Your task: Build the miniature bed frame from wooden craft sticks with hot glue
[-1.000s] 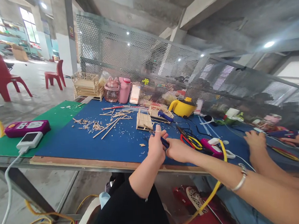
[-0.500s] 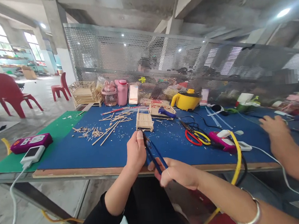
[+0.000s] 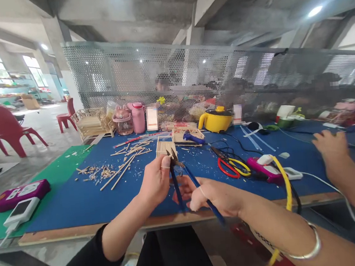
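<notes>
Blue-handled cutting pliers (image 3: 175, 182) are in my right hand (image 3: 214, 193), with their handles spread wide and their dark jaws pointing away from me. My left hand (image 3: 155, 179) is closed in a pinch right beside the jaws, on what looks like the pale end of a small wooden stick (image 3: 169, 154), mostly hidden by the fingers. Just beyond the jaws, a small slatted wooden frame (image 3: 163, 145) lies on the blue mat (image 3: 133, 202). Behind it to the right, a blue glue gun (image 3: 194, 138) rests against another wooden frame (image 3: 180, 133).
Loose sticks (image 3: 119, 172) and cut bits (image 3: 99, 172) lie at left. Red-and-yellow-handled scissors (image 3: 229, 168), a purple power strip (image 3: 265, 170) and a yellow pot (image 3: 216, 121) are at right. Another person's hand (image 3: 332, 149) reaches in. Perforated metal panels (image 3: 114, 72) stand behind.
The pliers' handles have spread much wider apart in my right hand. Both hands have risen slightly against the mat, and the jaws now overlap the slatted frame. My view has tilted upward.
</notes>
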Tool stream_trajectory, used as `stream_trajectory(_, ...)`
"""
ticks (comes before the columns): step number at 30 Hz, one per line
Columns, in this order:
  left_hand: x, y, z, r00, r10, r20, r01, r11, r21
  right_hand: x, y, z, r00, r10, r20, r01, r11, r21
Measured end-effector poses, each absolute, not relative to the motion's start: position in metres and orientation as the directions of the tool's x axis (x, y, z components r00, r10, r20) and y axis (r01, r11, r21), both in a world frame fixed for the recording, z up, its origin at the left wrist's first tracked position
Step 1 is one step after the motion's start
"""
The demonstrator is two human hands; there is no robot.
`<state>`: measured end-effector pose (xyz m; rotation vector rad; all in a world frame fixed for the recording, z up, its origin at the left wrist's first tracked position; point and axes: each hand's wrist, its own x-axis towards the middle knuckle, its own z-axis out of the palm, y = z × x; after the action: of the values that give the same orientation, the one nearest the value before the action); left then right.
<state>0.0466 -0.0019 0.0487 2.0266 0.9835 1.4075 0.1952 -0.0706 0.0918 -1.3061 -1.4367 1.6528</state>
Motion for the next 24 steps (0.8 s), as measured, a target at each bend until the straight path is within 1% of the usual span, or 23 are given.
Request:
stream_trajectory(2, 0.037, 0.009, 0.054, 0.299, 0.758, 0.58, 0.251, -0.649, 0.718, 0.212, -0.064, 0.094, -0.331, 0.894, -0.301, 0.278, -0.213, -0.937)
stream_trajectory(4, 0.027, 0.019, 0.054, 0.357, 0.748, 0.559, 0.215, -0.648, 0.73, 0.234, -0.059, 0.092, -0.217, 0.934, -0.282, 0.485, -0.148, -0.862)
stream_trajectory(5, 0.023, 0.024, 0.053, 0.389, 0.742, 0.546, 0.193, -0.645, 0.74, 0.245, -0.055, 0.089, -0.131, 0.958, -0.254, 0.615, -0.122, -0.779)
stream_trajectory(6, 0.019, 0.028, 0.05, 0.423, 0.733, 0.533, 0.171, -0.642, 0.747, 0.256, -0.051, 0.085, -0.025, 0.977, -0.211, 0.738, -0.124, -0.663)
stream_trajectory(8, 0.016, 0.034, 0.044, 0.491, 0.707, 0.509, 0.132, -0.638, 0.758, 0.273, -0.038, 0.072, 0.176, 0.978, -0.112, 0.907, -0.205, -0.367)
stream_trajectory(9, 0.016, 0.036, 0.04, 0.518, 0.693, 0.501, 0.12, -0.639, 0.76, 0.278, -0.03, 0.064, 0.246, 0.967, -0.062, 0.942, -0.253, -0.221)
stream_trajectory(10, 0.017, 0.038, 0.037, 0.538, 0.683, 0.494, 0.114, -0.64, 0.76, 0.282, -0.021, 0.056, 0.283, 0.959, -0.024, 0.954, -0.284, -0.1)
stream_trajectory(11, 0.017, 0.04, 0.034, 0.552, 0.677, 0.487, 0.114, -0.64, 0.76, 0.284, -0.013, 0.049, 0.294, 0.956, 0.001, 0.956, -0.294, -0.011)
stream_trajectory(12, 0.018, 0.042, 0.031, 0.563, 0.674, 0.478, 0.118, -0.638, 0.761, 0.284, -0.006, 0.042, 0.286, 0.958, 0.016, 0.957, -0.286, 0.046)
stream_trajectory(13, 0.019, 0.044, 0.029, 0.572, 0.673, 0.469, 0.124, -0.636, 0.762, 0.283, 0.001, 0.038, 0.264, 0.964, 0.029, 0.961, -0.266, 0.072)
stream_trajectory(14, 0.019, 0.045, 0.026, 0.58, 0.672, 0.46, 0.129, -0.634, 0.762, 0.279, 0.006, 0.037, 0.238, 0.97, 0.053, 0.967, -0.242, 0.077)
stream_trajectory(16, 0.018, 0.048, 0.024, 0.6, 0.665, 0.446, 0.136, -0.633, 0.762, 0.268, 0.01, 0.041, 0.154, 0.974, 0.164, 0.986, -0.162, 0.04)
stream_trajectory(17, 0.018, 0.049, 0.023, 0.611, 0.657, 0.441, 0.138, -0.637, 0.758, 0.261, 0.01, 0.047, 0.092, 0.969, 0.23, 0.996, -0.092, -0.008)
stream_trajectory(18, 0.017, 0.05, 0.023, 0.626, 0.646, 0.437, 0.141, -0.644, 0.752, 0.252, 0.008, 0.054, 0.012, 0.958, 0.285, 0.997, 0.01, -0.075)
stream_trajectory(19, 0.016, 0.05, 0.024, 0.645, 0.633, 0.427, 0.146, -0.651, 0.745, 0.243, 0.006, 0.061, -0.088, 0.953, 0.291, 0.973, 0.145, -0.18)
stream_trajectory(20, 0.015, 0.05, 0.025, 0.669, 0.617, 0.414, 0.15, -0.657, 0.738, 0.235, 0.004, 0.069, -0.179, 0.954, 0.239, 0.915, 0.251, -0.316)
stream_trajectory(21, 0.015, 0.05, 0.027, 0.696, 0.596, 0.4, 0.148, -0.664, 0.733, 0.227, 0.003, 0.075, -0.292, 0.944, 0.156, 0.832, 0.331, -0.446)
stream_trajectory(22, 0.014, 0.05, 0.028, 0.725, 0.572, 0.384, 0.141, -0.668, 0.73, 0.22, 0.002, 0.079, -0.388, 0.917, 0.091, 0.751, 0.372, -0.546)
stream_trajectory(23, 0.014, 0.05, 0.029, 0.754, 0.545, 0.367, 0.128, -0.67, 0.731, 0.214, 0.002, 0.081, -0.462, 0.886, 0.045, 0.682, 0.387, -0.621)
stream_trajectory(24, 0.013, 0.05, 0.03, 0.779, 0.519, 0.354, 0.109, -0.667, 0.737, 0.21, 0.002, 0.082, -0.516, 0.856, 0.02, 0.629, 0.395, -0.669)
